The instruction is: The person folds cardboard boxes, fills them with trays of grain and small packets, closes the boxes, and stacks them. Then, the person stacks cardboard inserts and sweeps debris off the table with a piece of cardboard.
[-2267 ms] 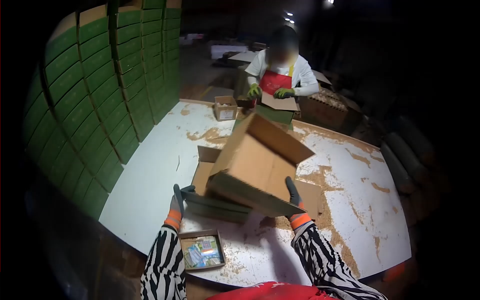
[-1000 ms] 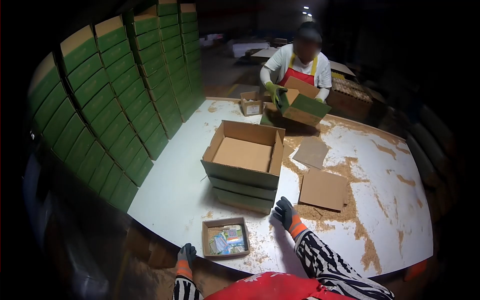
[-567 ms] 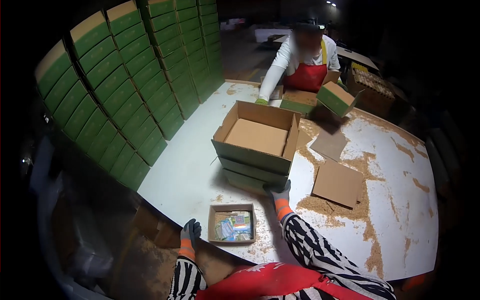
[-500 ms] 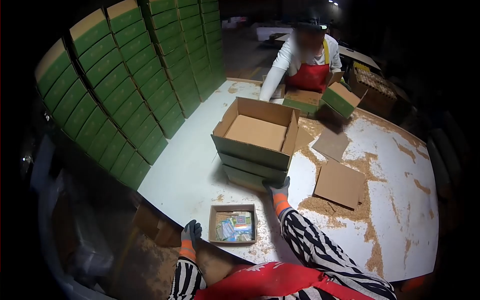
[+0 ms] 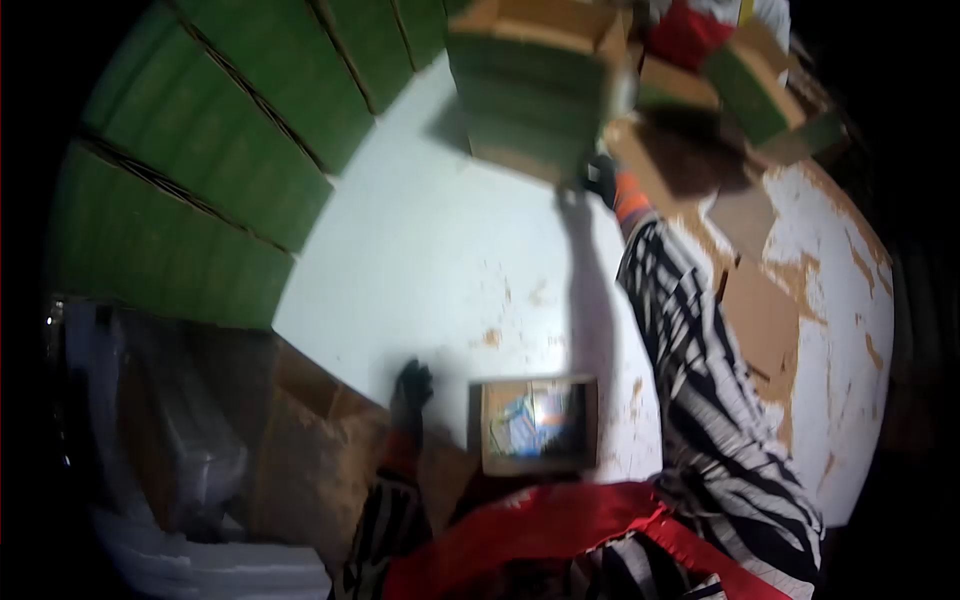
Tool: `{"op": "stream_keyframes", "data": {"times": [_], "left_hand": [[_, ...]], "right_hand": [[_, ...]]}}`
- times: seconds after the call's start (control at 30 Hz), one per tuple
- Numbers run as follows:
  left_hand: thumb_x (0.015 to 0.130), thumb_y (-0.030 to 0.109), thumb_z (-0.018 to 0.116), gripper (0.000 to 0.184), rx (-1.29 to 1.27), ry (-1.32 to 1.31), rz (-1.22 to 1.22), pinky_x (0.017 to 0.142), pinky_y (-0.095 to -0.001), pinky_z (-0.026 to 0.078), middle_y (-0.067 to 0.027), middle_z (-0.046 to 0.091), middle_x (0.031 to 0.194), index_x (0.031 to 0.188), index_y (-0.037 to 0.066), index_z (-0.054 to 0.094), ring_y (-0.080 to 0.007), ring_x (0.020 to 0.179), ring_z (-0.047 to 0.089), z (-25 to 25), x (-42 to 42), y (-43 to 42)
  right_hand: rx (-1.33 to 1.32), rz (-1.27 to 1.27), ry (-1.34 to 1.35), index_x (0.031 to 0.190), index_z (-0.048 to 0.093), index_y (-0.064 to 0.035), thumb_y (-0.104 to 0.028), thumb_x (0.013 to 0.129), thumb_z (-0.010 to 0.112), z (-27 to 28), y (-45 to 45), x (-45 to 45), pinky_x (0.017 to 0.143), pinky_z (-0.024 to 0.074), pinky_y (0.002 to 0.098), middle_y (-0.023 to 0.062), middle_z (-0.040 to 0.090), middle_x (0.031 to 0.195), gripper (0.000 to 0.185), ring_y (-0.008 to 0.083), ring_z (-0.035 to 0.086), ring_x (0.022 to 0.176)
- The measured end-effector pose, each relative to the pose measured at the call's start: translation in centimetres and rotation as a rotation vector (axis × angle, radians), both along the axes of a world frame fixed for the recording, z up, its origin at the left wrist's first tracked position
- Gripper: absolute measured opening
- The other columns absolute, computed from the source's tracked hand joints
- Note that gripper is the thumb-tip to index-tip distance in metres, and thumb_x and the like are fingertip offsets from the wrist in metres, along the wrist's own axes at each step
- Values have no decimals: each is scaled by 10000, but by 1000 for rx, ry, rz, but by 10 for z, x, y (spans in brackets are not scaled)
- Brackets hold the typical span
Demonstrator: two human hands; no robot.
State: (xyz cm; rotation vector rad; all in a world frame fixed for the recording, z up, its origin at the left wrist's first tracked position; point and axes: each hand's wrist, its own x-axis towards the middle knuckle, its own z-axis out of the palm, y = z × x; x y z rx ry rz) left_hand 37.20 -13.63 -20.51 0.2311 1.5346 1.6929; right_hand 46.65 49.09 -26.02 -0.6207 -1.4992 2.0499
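Observation:
A stack of green-sided cardboard boxes (image 5: 530,110), its top one open, stands at the far side of the white table (image 5: 430,250). My gloved right hand (image 5: 600,182) is against the stack's lower right corner, arm stretched out; blur hides how its fingers lie. Near the table's front left edge, my gloved left hand (image 5: 412,385) hangs with nothing in it, its fingers loosely apart. Just right of it sits a small open cardboard box (image 5: 590,425) with colourful printed cards or leaflets (image 5: 530,425) inside.
Tall stacks of green boxes (image 5: 200,190) line the left side. Flat cardboard sheets (image 5: 762,315) and torn brown patches cover the right of the table. Across it, a person in a red apron (image 5: 690,35) stands behind more green boxes (image 5: 750,85).
The box stack has slid away from me across the table, with my right hand following at its corner. My view has tilted down. My left hand stays near the front edge.

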Motion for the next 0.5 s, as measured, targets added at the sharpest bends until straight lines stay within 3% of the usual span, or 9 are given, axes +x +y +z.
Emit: {"op": "stream_keyframes", "data": {"times": [0.07,0.17,0.23,0.27,0.33,0.37,0.43,0.47,0.5], "left_hand": [[1017,288,303,465,209,89,-134,1026,-356,366,-99,428,1377,1424,62,298,-213,1231,442,25,20,4],[1024,276,283,486,116,32,-281,1104,-380,281,-118,315,1467,1445,39,241,-240,1319,351,49,24,28],[1026,300,273,497,-295,205,-371,1102,-369,280,-119,316,1466,1446,39,233,-237,1319,347,68,41,33],[1025,322,265,508,-366,346,-409,1101,-365,278,-118,318,1464,1446,38,232,-237,1317,346,57,46,35],[1021,375,246,541,-387,651,-430,1099,-356,272,-115,322,1460,1443,37,233,-235,1313,344,14,49,28],[1019,408,236,562,-339,822,-406,1098,-352,268,-113,325,1457,1441,37,234,-235,1311,344,-20,47,20],[1010,434,235,588,-299,701,-357,1095,-352,270,-111,326,1456,1442,36,231,-236,1308,344,-35,55,25],[1006,447,235,600,-278,514,-342,1094,-351,271,-110,326,1455,1443,35,229,-236,1307,344,-28,62,27],[1002,460,234,613,-244,376,-355,1093,-351,273,-109,326,1454,1443,35,227,-236,1306,344,-21,68,33]], "right_hand": [[48,-5,15,1242,509,-31,-203,940,509,67,-69,46,888,491,389,117,567,1215,347,257,566,1081],[66,56,66,1271,487,-24,-196,960,472,139,-196,122,937,470,387,126,553,1245,355,260,557,1119],[-11,-234,-328,1347,420,-22,-262,964,469,131,-290,173,986,437,399,154,508,1310,454,280,528,1176],[-333,-454,-300,1362,393,-36,-148,946,507,77,-357,232,914,500,312,136,497,1329,446,217,557,1130],[144,-249,-455,1401,358,-40,-183,941,507,49,-436,265,1066,347,335,138,408,1414,504,224,419,1281],[-100,-292,-434,1413,338,-35,-178,957,465,81,-469,247,1101,268,330,131,394,1428,494,225,377,1312],[-46,-305,-494,1409,338,-28,-198,962,475,73,-501,239,1081,292,319,123,409,1414,498,216,388,1299],[-443,-413,-332,1412,333,-33,-212,960,490,78,-506,228,1072,303,319,117,421,1402,511,214,397,1288],[-483,-458,-345,1414,330,-38,-209,960,497,78,-508,224,1065,311,316,118,426,1396,513,211,404,1281]]}}
